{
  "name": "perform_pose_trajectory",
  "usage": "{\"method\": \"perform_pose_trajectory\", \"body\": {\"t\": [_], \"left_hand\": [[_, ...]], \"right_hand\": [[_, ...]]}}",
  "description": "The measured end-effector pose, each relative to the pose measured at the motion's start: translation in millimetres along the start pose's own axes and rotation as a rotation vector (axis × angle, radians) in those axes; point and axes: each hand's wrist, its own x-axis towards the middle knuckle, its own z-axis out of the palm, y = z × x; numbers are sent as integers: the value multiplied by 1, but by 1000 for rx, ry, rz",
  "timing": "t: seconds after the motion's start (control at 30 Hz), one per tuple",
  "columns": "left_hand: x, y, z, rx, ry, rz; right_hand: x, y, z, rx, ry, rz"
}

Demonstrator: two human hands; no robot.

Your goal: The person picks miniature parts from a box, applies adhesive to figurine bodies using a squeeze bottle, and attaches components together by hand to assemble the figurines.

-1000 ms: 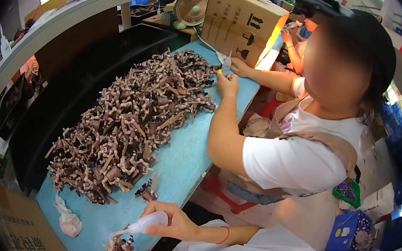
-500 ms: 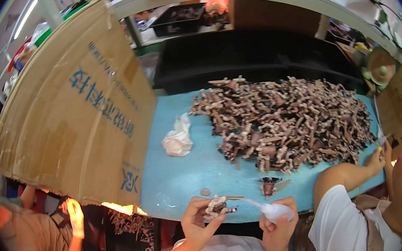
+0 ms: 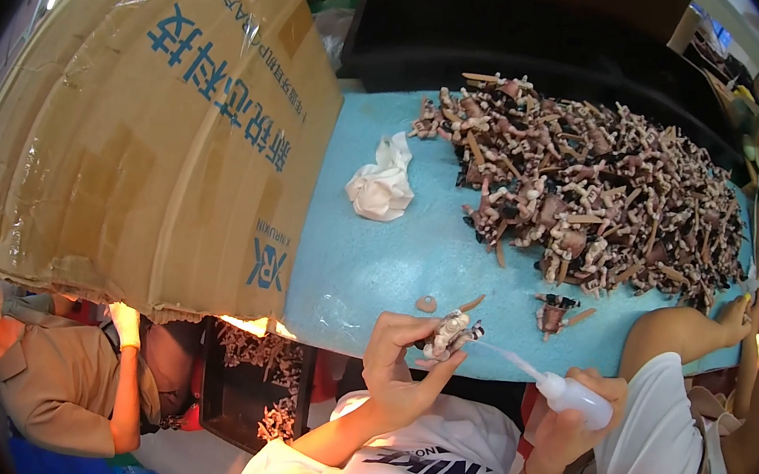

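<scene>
Head view: figurine (image 3: 449, 331) gripped at the near table edge, squeeze bottle (image 3: 582, 402) aimed at it

The small pale figurine is pinched between thumb and fingers of the left hand (image 3: 398, 361), at the near edge of the blue table (image 3: 376, 269). Its brown stick is pointed up and to the right, and a dark-tipped part is turned rightward, toward the bottle. The figurine's own long axis cannot be made out, being partly covered by the fingers.

The translucent bottle is clasped in the right hand (image 3: 568, 429), well apart from the left. Its long axis is slanted, with the thin nozzle directed up and left; whether the figurine is touched by the tip cannot be told.

Just beyond, a small flat piece (image 3: 427, 304) and a lone figure (image 3: 556, 315) are laid on the table, near a large heap of similar figures (image 3: 581, 190). A crumpled white tissue (image 3: 382, 183) is left of the heap.

Below the table, more brownish pieces are held in a black bin (image 3: 229, 403). Behind the heap, a long black tray (image 3: 532, 44) is set; its contents cannot be told. The brown carton (image 3: 125, 171) at left is printed with blue characters and a logo, and dark lettering is borne by the white shirt (image 3: 469, 435).
</scene>
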Motion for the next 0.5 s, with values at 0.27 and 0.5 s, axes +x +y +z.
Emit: {"method": "perform_pose_trajectory", "body": {"t": [0.27,0.5], "left_hand": [[-2,-2,-6,64,45,98],[0,-2,-7,133,48,159]], "right_hand": [[-7,11,-1,-104,-135,-385],[-3,4,-2,-240,-216,-461]]}}
